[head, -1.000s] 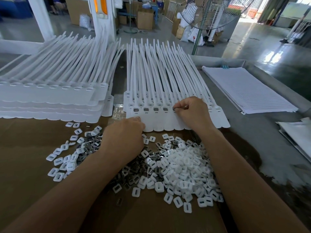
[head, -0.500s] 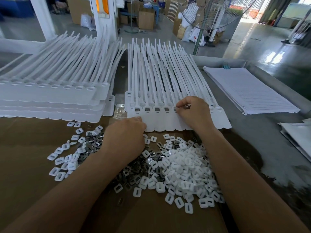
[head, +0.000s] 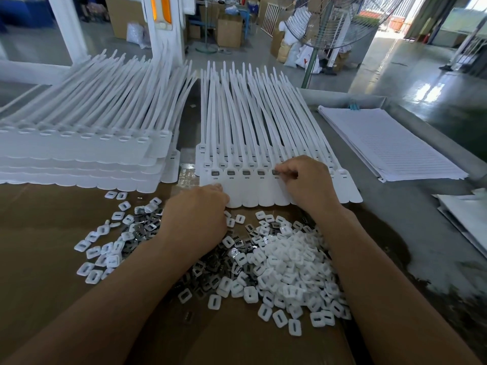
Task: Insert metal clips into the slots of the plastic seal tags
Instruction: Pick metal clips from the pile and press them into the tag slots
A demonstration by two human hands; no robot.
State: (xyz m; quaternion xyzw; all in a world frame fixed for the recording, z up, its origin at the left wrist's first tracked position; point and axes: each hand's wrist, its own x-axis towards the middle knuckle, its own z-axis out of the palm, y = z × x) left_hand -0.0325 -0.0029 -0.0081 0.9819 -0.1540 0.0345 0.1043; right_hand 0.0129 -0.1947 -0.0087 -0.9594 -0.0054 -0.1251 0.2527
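Note:
A joined row of white plastic seal tags (head: 253, 191) lies in front of me, long tails pointing away. Several of its slots hold grey metal clips (head: 246, 172). My right hand (head: 305, 180) rests on the row and pinches a metal clip (head: 276, 172) at the fifth slot from the left. My left hand (head: 196, 214) lies knuckles up over the loose pile, its fingertips touching the near edge of the row; whether it holds anything is hidden. A heap of white plastic caps (head: 292, 267) mixed with dark metal clips (head: 208, 275) covers the brown cardboard (head: 39, 233).
A tall stack of white seal tags (head: 87, 151) stands to the left. A pile of lined paper sheets (head: 390, 143) lies on the grey table at the right, more white sheets (head: 463, 217) beyond it. A standing fan (head: 329, 25) rises behind the table.
Almost nothing moved: my right hand stays at the same slot, its fingers working the clip slightly. My left hand stays still.

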